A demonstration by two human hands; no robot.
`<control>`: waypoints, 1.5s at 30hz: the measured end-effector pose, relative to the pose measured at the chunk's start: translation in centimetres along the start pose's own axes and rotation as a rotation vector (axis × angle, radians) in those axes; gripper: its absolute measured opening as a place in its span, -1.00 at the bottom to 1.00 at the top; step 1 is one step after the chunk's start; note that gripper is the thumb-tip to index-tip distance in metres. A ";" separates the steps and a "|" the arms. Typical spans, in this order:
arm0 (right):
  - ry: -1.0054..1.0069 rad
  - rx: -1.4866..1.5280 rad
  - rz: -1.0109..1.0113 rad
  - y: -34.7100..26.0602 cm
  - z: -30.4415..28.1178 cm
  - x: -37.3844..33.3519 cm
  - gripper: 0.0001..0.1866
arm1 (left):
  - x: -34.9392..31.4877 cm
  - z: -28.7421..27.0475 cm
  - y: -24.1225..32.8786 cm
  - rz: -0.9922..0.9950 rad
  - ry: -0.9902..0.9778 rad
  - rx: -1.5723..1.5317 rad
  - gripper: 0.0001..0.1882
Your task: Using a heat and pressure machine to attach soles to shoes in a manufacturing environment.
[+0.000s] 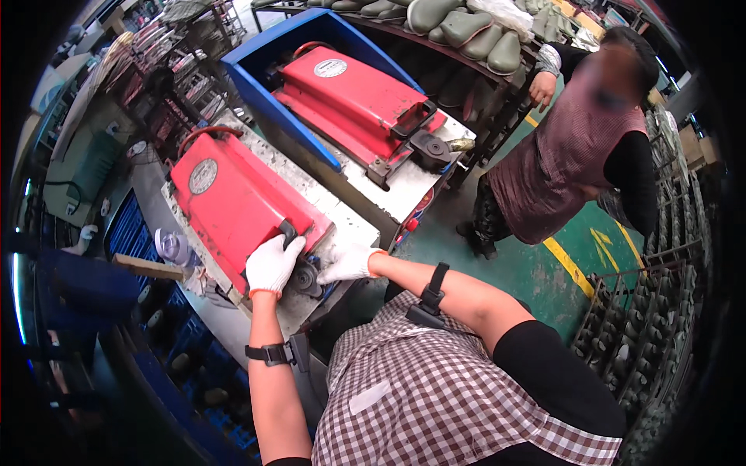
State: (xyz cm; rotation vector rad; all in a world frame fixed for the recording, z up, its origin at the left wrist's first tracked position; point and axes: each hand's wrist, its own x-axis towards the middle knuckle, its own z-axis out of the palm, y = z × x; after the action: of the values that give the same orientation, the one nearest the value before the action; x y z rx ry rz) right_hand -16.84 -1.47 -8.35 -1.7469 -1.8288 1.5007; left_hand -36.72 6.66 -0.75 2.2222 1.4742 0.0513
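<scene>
Just in front of me sits a press-like machine with a worn red cover (233, 190) on a scuffed pale top. My left hand (270, 266), in a white glove with an orange cuff, is closed round the black handle (288, 231) at the cover's near end. Most of that handle is hidden by the glove. My right hand (348, 262), gloved the same way, reaches in from the right with its fingers stretched toward a dark round part (305, 279) below the cover. Whether its fingertips touch that part is hard to see.
A second red machine (350, 97) stands beyond, inside a blue housing (260, 46). Green boots (466, 31) lie on a shelf behind it. Another person (552, 163) stands at the right near loaded racks (637, 334). A wooden strip (148, 266) and a clear plastic item (172, 247) are at left.
</scene>
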 end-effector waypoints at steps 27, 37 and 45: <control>-0.495 0.127 0.084 -5.3 -2.4 -2.1 -0.44 | -2.0 -8.3 2.4 0.045 0.161 -0.047 -0.56; 0.707 -0.363 -0.351 -11.7 -0.4 12.0 0.02 | -1.5 -18.2 1.1 0.440 1.157 0.524 -0.32; 0.606 -0.354 -0.264 -11.9 0.7 16.6 -0.08 | -5.0 -17.2 -2.9 0.501 1.219 0.446 -0.39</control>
State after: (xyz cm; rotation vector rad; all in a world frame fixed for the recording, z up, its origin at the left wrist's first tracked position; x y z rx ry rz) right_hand -29.54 14.51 -7.69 -1.7458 -1.9438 0.4859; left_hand -46.20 9.35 14.52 3.0591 1.4103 1.6128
